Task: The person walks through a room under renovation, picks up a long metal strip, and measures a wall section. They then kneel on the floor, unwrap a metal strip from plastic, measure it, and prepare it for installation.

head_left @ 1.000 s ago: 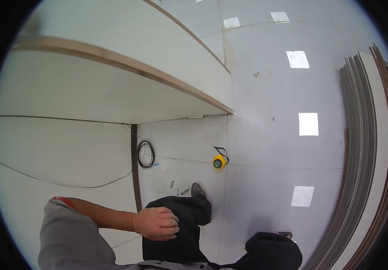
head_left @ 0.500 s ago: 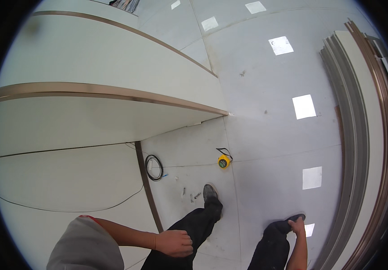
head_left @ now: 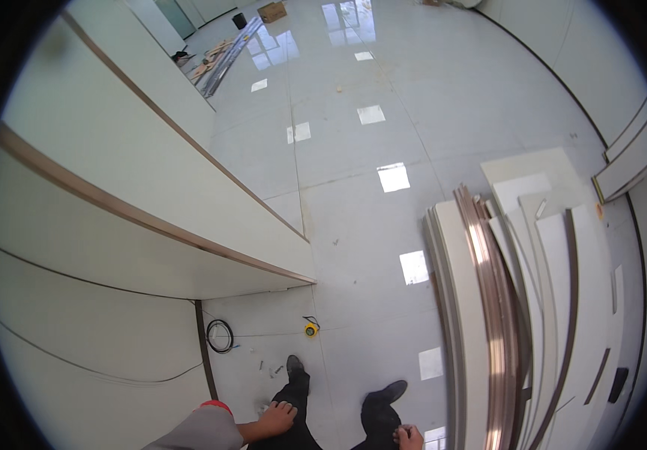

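Observation:
My left hand (head_left: pixel 277 420) lies on the dark trouser leg over my left knee, its fingers loosely spread and holding nothing visible. Beside my right leg, my right hand (head_left: pixel 409 437) is closed at the lower edge; whatever may be inside its curled fingers is hidden. A yellow tape measure (head_left: pixel 311 330) with a black strap rests on the floor ahead of my left shoe. To its left lies a coil of black cable (head_left: pixel 220 336). A few small metal pieces (head_left: pixel 277 370), too small to name, are scattered just left of that shoe.
Pale wall panels (head_left: pixel 188 187) with brown trim stand on the left. Along the right lies a large stack of long boards (head_left: pixel 451 300) and brown trim strips (head_left: pixel 481 247). Farther off are a pile of long profiles (head_left: pixel 230 56) and a cardboard box (head_left: pixel 272 12) on the glossy tiled floor.
My view has lifted and swung right, bringing in more of the far floor and the board stack. My right hand has drawn away from beside the right shoe; my left stays at the left knee.

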Demonstrator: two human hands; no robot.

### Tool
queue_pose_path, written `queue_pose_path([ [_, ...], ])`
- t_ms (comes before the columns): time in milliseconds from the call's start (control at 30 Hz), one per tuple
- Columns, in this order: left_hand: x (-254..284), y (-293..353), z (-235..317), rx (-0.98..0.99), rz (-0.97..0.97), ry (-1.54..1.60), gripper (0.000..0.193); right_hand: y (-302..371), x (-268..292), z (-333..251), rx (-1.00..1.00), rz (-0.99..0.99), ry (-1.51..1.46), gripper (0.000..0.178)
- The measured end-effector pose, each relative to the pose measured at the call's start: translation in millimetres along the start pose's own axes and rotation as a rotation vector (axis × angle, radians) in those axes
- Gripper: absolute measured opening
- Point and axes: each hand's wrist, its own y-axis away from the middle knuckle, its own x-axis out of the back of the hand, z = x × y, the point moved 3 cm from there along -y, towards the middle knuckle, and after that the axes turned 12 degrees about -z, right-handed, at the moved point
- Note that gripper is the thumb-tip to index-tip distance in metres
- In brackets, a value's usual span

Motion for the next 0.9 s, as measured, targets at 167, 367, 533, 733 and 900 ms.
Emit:
queue_pose_path([
  [167,96,47,-1,0.553,0.112,0.467,0.04,81,116,-29,0.093,0.125,0.603,0.031],
  [367,114,101,-35,0.945,0.233,0.838,0.034,-21,198,-183,0.19,0.206,0.65,0.029],
  [533,69,58,-58,0.881,-0.165,1.01,0.039,-121,218,-347,0.368,0.063,0.512,0.024],
  [733,217,-65,-112,0.305,-0.135,1.003,0.038,-168,255,-416,0.058,0.053,-0.003,0.023],
  [900,391,-86,-161,0.399,-0.126,1.167,0.038,-194,253,-542,-0.069,-0.219,0.605,0.032],
])
